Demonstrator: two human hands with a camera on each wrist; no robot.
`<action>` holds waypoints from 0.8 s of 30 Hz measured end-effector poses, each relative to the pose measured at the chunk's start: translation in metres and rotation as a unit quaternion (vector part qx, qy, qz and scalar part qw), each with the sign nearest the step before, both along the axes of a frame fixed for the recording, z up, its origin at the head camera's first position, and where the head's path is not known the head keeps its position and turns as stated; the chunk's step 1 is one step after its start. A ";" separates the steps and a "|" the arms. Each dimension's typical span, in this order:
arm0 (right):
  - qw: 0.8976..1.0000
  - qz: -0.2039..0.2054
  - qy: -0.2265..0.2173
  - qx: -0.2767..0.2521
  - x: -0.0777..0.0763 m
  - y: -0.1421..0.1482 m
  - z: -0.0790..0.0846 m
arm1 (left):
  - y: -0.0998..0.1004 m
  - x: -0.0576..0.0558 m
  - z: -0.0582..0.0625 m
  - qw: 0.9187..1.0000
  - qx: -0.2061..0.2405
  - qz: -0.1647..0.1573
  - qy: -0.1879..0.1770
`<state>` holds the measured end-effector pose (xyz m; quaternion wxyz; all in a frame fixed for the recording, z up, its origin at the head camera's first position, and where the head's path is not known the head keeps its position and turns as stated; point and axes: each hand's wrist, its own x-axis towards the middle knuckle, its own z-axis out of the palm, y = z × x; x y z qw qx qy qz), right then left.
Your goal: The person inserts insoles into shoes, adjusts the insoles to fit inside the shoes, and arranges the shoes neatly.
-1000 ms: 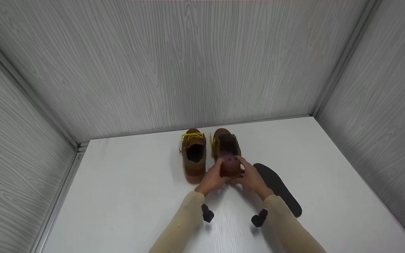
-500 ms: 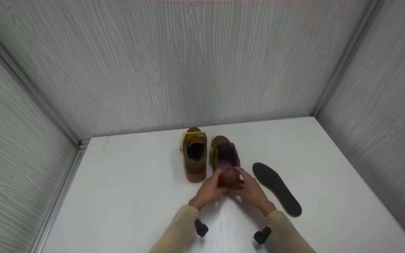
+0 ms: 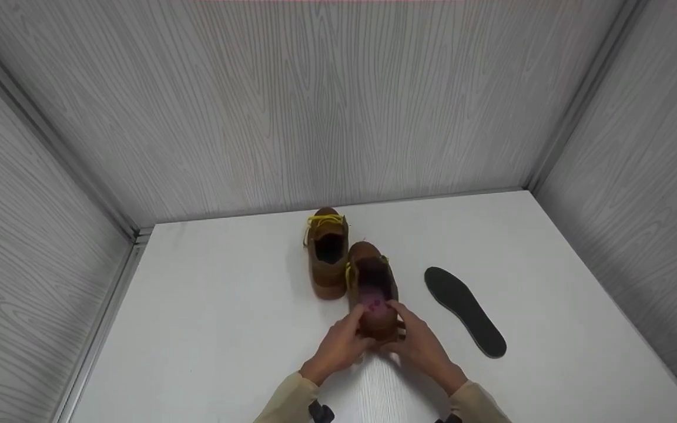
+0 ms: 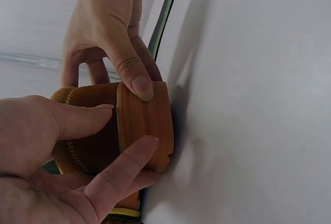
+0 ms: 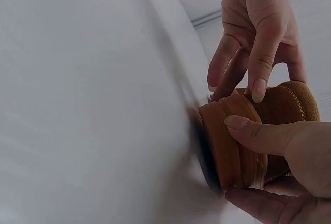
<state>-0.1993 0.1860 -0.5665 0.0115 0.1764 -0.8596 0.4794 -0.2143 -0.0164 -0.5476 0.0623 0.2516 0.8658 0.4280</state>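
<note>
Both hands grip the heel of a brown suede lace-up shoe [image 3: 365, 252], one from each side. My left hand [image 3: 338, 348] has its thumb and fingers against the heel and sole edge; my right hand [image 3: 424, 348] does likewise on the other side. In the left wrist view, yellow stitching runs along the heel [image 4: 93, 125] above a thick tan sole. A pinkish patch with red marks shows inside the shoe's heel. The matching shoe [image 3: 329, 277], with yellow laces, stands just to the left and slightly farther back.
A black insole [image 3: 465, 310] lies slantwise on the white table [image 3: 227, 329], right of the shoes. Grey wood-grain panels [image 3: 338, 100] wall the table at the back and on both sides.
The gripped shoe has come back toward the person, drawn by both hands, and now sits nearer than its mate. Its toe has tilted slightly left. The other shoe and the insole have stayed put.
</note>
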 end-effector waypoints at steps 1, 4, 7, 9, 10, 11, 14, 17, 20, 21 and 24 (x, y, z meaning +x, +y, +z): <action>1.000 -0.001 0.002 0.004 0.002 0.000 0.000 | 0.000 0.002 0.000 1.000 0.000 -0.002 -0.001; 1.000 -0.002 0.019 0.023 0.006 0.000 -0.001 | -0.001 0.006 0.000 1.000 -0.006 -0.004 -0.005; 0.999 -0.005 0.028 0.039 0.008 0.000 -0.003 | -0.002 0.006 0.000 1.000 -0.023 -0.003 -0.010; 0.998 -0.008 0.029 0.047 0.009 0.001 -0.003 | -0.002 0.005 0.000 0.999 -0.027 -0.003 -0.019; 0.998 -0.008 0.027 0.051 0.010 0.002 -0.004 | -0.003 0.005 0.001 0.999 -0.024 -0.003 -0.026; 0.998 -0.007 0.022 0.051 0.011 0.002 -0.003 | -0.003 0.004 0.001 0.999 -0.020 0.001 -0.033; 0.999 0.000 -0.003 0.046 0.012 0.004 0.001 | -0.005 0.000 0.006 0.998 0.013 0.028 -0.054; 0.999 0.000 -0.042 0.022 0.011 0.005 0.006 | -0.005 -0.009 0.014 0.996 0.034 0.078 -0.039; 0.997 -0.020 -0.066 -0.019 0.009 0.006 0.009 | -0.004 -0.022 0.024 0.992 0.029 0.126 0.000; 0.997 -0.031 -0.066 -0.029 0.008 0.005 0.009 | -0.003 -0.027 0.028 0.990 0.026 0.139 0.017; 0.993 -0.075 -0.071 -0.063 0.001 0.004 0.009 | 0.001 -0.043 0.038 0.986 0.007 0.155 0.062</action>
